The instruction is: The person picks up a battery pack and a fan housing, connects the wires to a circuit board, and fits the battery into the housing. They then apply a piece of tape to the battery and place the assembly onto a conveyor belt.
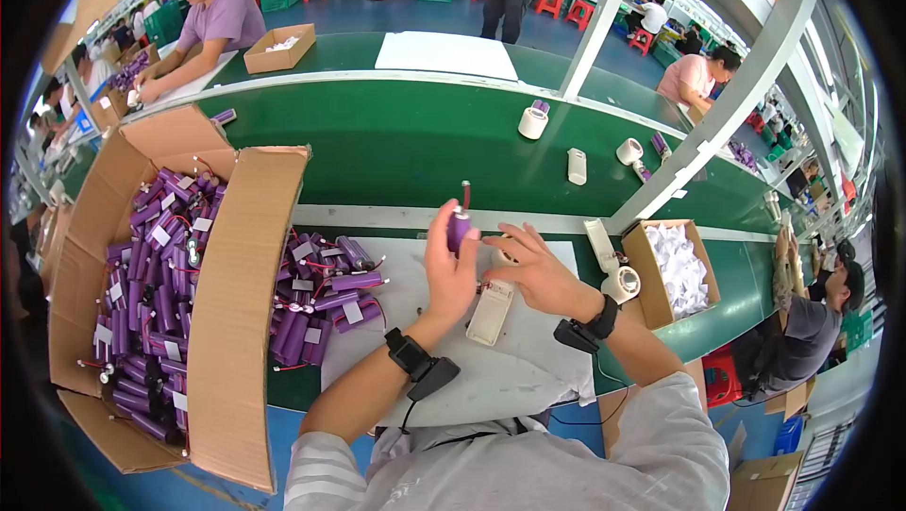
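Purple batt. cell (459, 234), 1 pc., w/ red lead (465, 198) at top: in L hand (449, 275), fingers clamped on its sides. R hand (547, 277) by wht. housing (490, 315); can't tell if gripping. Est.: stiff, some heft, slick wrap; lead fragile. Hold by body.

Passage: we find open green surface (396, 148) beyond the grey cloth (510, 384). Obstacles, our left: large carton (247, 322), piled batteries (326, 289). Centre: white casing (490, 313) on the cloth. Our right: slanting post (717, 96), smaller box (639, 261) of white pieces (677, 266).
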Motion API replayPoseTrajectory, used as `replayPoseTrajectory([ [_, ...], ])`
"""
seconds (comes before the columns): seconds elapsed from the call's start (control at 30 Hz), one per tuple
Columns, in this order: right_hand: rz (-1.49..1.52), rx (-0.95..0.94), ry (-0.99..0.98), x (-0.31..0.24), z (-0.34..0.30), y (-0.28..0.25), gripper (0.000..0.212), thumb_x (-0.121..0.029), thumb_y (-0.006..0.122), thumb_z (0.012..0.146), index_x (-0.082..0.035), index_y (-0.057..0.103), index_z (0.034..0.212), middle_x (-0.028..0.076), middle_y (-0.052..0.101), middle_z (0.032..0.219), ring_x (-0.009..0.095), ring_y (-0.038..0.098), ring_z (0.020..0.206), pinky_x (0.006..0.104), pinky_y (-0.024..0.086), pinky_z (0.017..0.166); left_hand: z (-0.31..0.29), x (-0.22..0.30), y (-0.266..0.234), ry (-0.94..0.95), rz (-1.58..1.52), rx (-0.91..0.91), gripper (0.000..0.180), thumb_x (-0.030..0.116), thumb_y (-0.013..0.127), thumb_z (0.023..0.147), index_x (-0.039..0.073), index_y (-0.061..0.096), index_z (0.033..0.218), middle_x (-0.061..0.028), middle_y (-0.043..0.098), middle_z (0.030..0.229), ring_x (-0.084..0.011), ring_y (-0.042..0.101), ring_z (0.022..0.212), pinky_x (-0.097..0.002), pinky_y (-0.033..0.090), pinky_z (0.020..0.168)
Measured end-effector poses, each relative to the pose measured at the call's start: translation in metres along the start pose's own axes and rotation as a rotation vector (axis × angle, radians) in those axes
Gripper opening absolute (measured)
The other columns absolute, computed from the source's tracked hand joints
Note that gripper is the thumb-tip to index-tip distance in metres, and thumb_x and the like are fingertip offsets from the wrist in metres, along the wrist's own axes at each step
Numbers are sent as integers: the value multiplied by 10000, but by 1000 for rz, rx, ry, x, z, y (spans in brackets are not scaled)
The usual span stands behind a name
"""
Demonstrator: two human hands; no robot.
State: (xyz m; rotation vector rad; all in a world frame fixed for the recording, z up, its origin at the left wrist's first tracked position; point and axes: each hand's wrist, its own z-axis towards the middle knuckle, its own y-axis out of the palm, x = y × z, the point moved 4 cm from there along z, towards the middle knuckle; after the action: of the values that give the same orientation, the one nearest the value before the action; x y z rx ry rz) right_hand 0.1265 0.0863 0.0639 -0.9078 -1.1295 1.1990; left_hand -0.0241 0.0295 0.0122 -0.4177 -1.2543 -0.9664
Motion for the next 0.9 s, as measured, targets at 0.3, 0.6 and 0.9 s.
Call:
replayPoseTrajectory([
  [0.3, 1573, 534, 573, -17, -7, -28, 378, -70, 607, 889, -36, 526, 1256, 110, 532, 1239, 165, 584, 1034, 299, 502, 848, -36, 47, 25, 553, 470, -218, 602, 142, 782, 726, 52, 514, 1258, -145, 572, 1154, -295, 517, 1103, -362, 446, 861],
  [0.6, 1129, 393, 909, 16, -55, 14, 223, -93, 610, 881, -9, 601, 1088, 67, 648, 809, 122, 610, 687, 255, 492, 662, -15, 29, 11, 128, 644, -796, 464, 180, 823, 651, 126, 566, 1033, -94, 593, 936, -278, 555, 933, -364, 454, 732],
  [0.9, 832, 526, 669, 6, -32, 5, 111, -24, 633, 827, 1, 589, 926, 142, 629, 917, 259, 605, 756, 314, 474, 683, -10, 12, 20, -82, 637, -711, 393, 192, 803, 717, 74, 508, 948, -49, 601, 780, -167, 571, 693, -303, 464, 643],
])
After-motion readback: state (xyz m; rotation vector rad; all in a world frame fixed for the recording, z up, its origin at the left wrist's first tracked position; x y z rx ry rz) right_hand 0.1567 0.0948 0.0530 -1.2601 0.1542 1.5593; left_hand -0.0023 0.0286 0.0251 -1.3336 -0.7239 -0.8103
